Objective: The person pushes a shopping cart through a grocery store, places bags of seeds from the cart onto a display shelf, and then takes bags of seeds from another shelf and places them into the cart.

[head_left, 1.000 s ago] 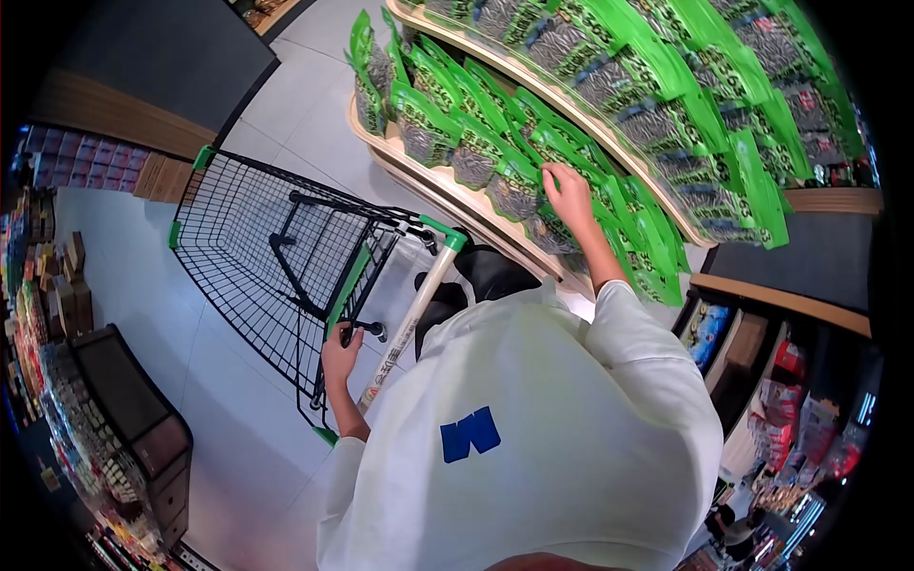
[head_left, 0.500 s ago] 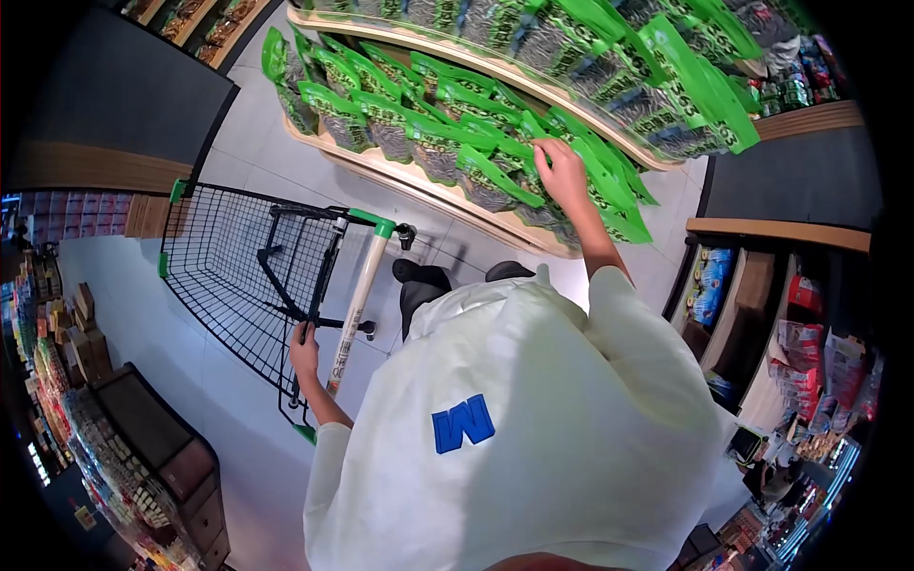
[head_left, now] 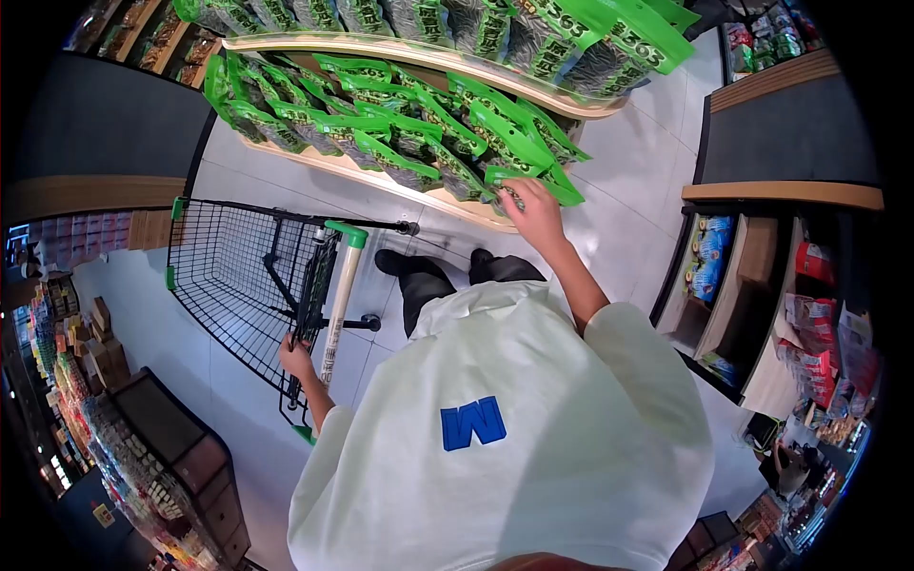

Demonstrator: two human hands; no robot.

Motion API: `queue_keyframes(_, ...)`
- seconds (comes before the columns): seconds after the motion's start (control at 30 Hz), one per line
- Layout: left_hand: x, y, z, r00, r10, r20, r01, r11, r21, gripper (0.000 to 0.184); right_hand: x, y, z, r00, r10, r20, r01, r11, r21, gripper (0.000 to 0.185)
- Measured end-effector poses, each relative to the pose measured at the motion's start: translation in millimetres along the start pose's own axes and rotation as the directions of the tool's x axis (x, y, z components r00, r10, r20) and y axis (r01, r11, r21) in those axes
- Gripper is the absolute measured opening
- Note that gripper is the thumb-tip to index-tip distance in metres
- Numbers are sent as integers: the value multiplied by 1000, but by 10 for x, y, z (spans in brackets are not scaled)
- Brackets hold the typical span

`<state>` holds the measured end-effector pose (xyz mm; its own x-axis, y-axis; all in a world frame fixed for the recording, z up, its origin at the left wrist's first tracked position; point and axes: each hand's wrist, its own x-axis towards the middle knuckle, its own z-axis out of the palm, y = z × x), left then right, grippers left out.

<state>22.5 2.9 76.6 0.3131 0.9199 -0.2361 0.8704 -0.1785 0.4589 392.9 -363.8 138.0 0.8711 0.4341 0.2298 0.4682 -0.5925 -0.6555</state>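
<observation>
Fingers of the right hand [head_left: 538, 217] bend narrowly at a green bag [head_left: 498, 175] on the lower shelf [head_left: 381, 178], grip unclear, where dragging could topple tightly packed neighbours, while the left hand [head_left: 297, 362], curled at the wire cart [head_left: 224, 252], could jolt it.

i count two hands of mine, one left hand [head_left: 297, 360] and one right hand [head_left: 538, 217]; one cart [head_left: 238, 271] at left; two shoes [head_left: 389, 262] near centre; one blue patch [head_left: 473, 423] lower centre; two shelf tiers [head_left: 367, 175] up top; many green bags [head_left: 505, 133], too crowded to count.
</observation>
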Motion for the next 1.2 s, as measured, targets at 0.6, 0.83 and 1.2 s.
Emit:
queue_keyframes(0.6,-1226,504,296,999,42,-7,-42,999,-11,18,-28,219,580,959,81,273,-43,989,-145,22)
queue_keyframes(0.83,-1457,572,371,999,4,-36,-5,1000,-20,18,-52,264,587,975,34,219,-19,997,-69,19)
queue_keyframes(1.2,-1515,563,354,1000,23,-17,-23,1000,6,22,-73,267,209,993,115,23,-116,988,102,17)
